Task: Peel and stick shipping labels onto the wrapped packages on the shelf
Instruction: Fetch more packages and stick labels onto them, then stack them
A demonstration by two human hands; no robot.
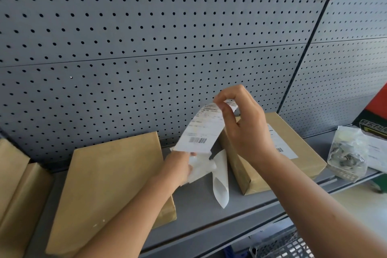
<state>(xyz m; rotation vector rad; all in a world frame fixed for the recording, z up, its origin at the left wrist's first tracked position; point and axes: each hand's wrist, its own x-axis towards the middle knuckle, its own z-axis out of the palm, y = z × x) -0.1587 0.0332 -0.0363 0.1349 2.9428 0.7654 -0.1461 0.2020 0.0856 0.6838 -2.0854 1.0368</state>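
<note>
Two packages (27, 195) partly off-frame, left

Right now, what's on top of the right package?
A white barcoded label lies on the right package. The right hand covers part of both.

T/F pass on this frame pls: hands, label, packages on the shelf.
1. The right hand pinches the top end of the loose label. True.
2. The left hand holds nothing. False: it grips the white backing paper.
3. The right package already carries a stuck label. True.
4. The middle package is labelled too. False: its visible top is bare brown paper.
</note>
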